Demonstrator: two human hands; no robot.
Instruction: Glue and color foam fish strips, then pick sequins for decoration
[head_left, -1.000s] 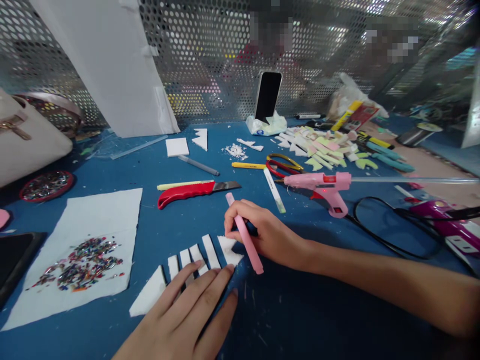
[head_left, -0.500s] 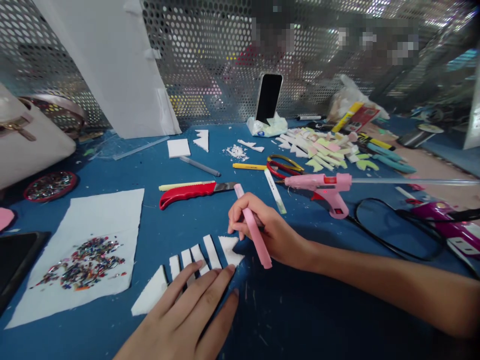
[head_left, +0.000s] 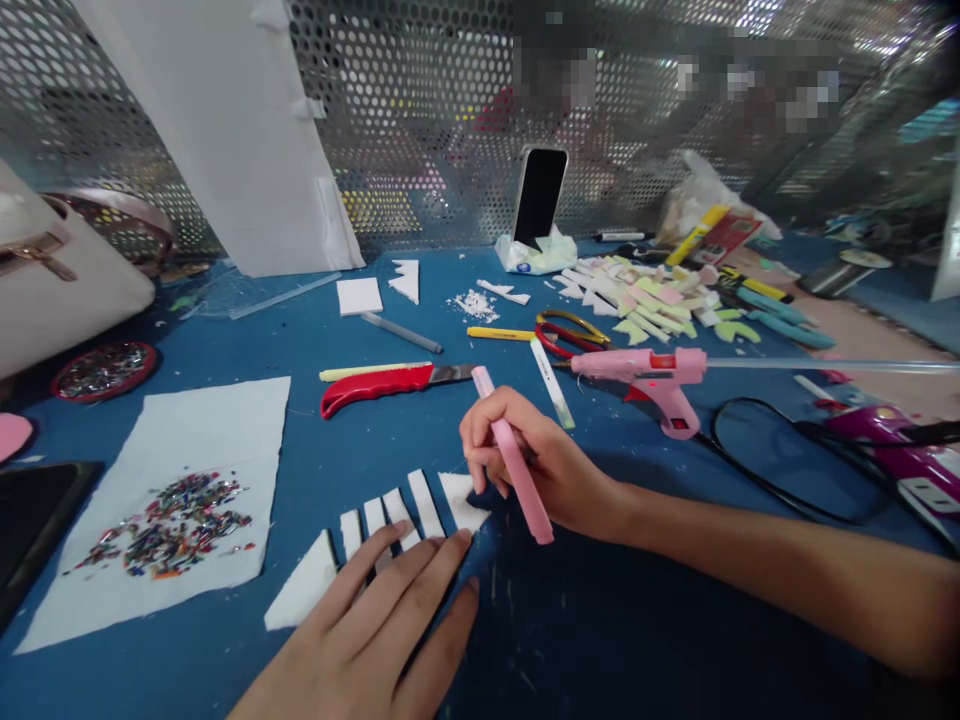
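My left hand (head_left: 382, 610) lies flat with fingers spread over several white foam strips (head_left: 425, 503) on the blue table. One fingertip touches a notched white piece (head_left: 461, 500) at the right end of the row; a larger white piece (head_left: 304, 588) lies at its left end. My right hand (head_left: 536, 455) is closed around a pink marker (head_left: 523, 480), held slanting just right of the notched piece. Beyond the hands lies a red-handled knife (head_left: 379, 387) with its blade out, beside a pale yellow marker (head_left: 330, 375).
A pink glue gun (head_left: 649, 375) with a black cable lies at the right, near scissors (head_left: 574, 330) and a heap of foam pieces (head_left: 637, 290). At the left is a white cloth (head_left: 217, 430) bearing small colourful bits. A phone (head_left: 541, 195) stands at the back.
My right hand has shifted slightly to the right, and the lower end of the pink marker has moved right with it. My left hand rests in the same place on the foam.
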